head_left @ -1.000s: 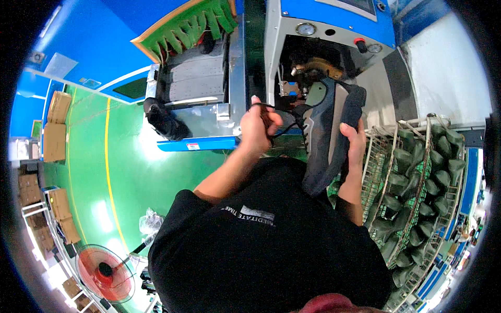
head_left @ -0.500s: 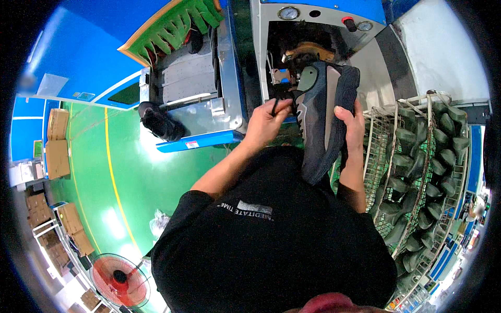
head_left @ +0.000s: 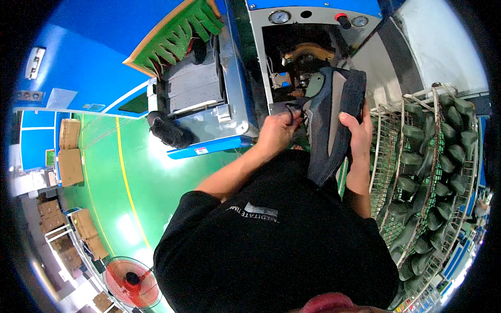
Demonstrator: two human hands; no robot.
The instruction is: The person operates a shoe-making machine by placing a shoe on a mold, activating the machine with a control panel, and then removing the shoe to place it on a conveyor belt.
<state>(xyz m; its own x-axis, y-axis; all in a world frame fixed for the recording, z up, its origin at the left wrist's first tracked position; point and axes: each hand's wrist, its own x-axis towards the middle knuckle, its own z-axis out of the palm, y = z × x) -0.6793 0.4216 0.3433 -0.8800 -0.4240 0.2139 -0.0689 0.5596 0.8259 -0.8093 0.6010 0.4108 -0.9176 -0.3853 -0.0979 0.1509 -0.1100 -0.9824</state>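
Observation:
A dark grey and black shoe (head_left: 334,117) is held up before my chest, lying on its side with the black sole toward the right. My right hand (head_left: 359,130) grips it round the sole, thumb pressed on the side panel. Closed beside the laced opening, my left hand (head_left: 279,128) pinches a black shoelace (head_left: 292,108) that loops above its fingers. Inside the shoe's collar shows a green-grey piece (head_left: 314,83). Just beyond the shoe is the open bay of a machine (head_left: 284,39), with a curved brass-coloured part (head_left: 309,51) in it.
On the right stands a wire rack (head_left: 386,156) full of dark green shoe lasts (head_left: 451,151). A conveyor machine (head_left: 190,81) with a green fringe curtain is at the left, with another black shoe (head_left: 168,130) at its end. A red fan (head_left: 130,281) stands lower left.
The view has shifted, so the surroundings sit a little further right and lower. My left hand stays at the laces, the black lace now looped higher over the fingers. The right hand keeps its grip.

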